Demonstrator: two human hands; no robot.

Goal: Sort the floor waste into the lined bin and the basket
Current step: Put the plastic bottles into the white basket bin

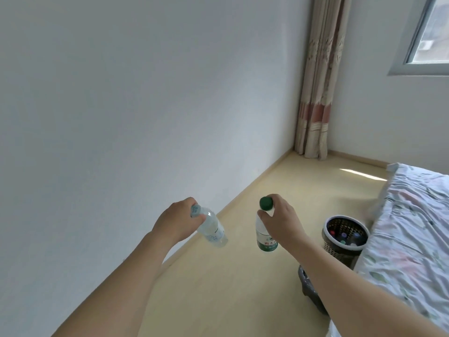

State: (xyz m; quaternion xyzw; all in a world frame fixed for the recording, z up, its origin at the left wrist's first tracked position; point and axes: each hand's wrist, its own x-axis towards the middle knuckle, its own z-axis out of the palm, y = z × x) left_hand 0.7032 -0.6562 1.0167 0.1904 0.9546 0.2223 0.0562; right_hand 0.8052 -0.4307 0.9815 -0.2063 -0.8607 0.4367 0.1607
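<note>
Two bare forearms reach into the head view from the lower edge, with no sleeve showing on either as far as the frame runs. The left hand (176, 221) and the right hand (281, 223) wear no gloves. No ring, watch or band appears on the wrists or fingers, though the fingers are partly hidden, so a ring cannot be ruled out.

Soft daylight enters from the window (430, 32) at two o'clock; wide-angle bending skews edges, slight overall softness.
</note>
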